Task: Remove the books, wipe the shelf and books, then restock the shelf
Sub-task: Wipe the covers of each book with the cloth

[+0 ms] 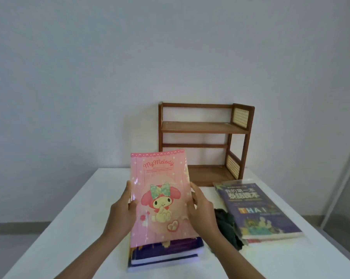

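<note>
At the centre of the white counter (73, 218), raised above a stack: one pink notebook (160, 196), glossy cover, printed "My Melody" with a cartoon figure wearing a green bow. It is held upright and slightly tilted, cover toward the camera, long axis running from its bottom edge near the person up toward the far wall, title end uppermost. Left hand (122, 210): grip closed on the notebook's left edge, thumb on the cover, fingers behind. Right hand (200, 208): grip closed on the right edge, thumb at the front, fingers curled round the back. Beneath the notebook, lying flat on the counter: a stack of books (166, 256), dark blue-purple cover on top with white page edges showing, long axis pointing away from the person. To the right, lying flat: a purple Thai language book (258, 212), with Chinese characters and "THAI" on its cover, top end toward the wall and angled a little left; it rests on another book whose red edge shows below. Between the two piles, touching the Thai book's left edge: a dark green cloth (228, 228), crumpled. At the back of the counter, against the wall: a wooden shelf (204, 127), two tiers, with woven cane panels on its right side; both tiers hold nothing visible. The notebook's top corner overlaps the shelf's lower left part in view.
</note>
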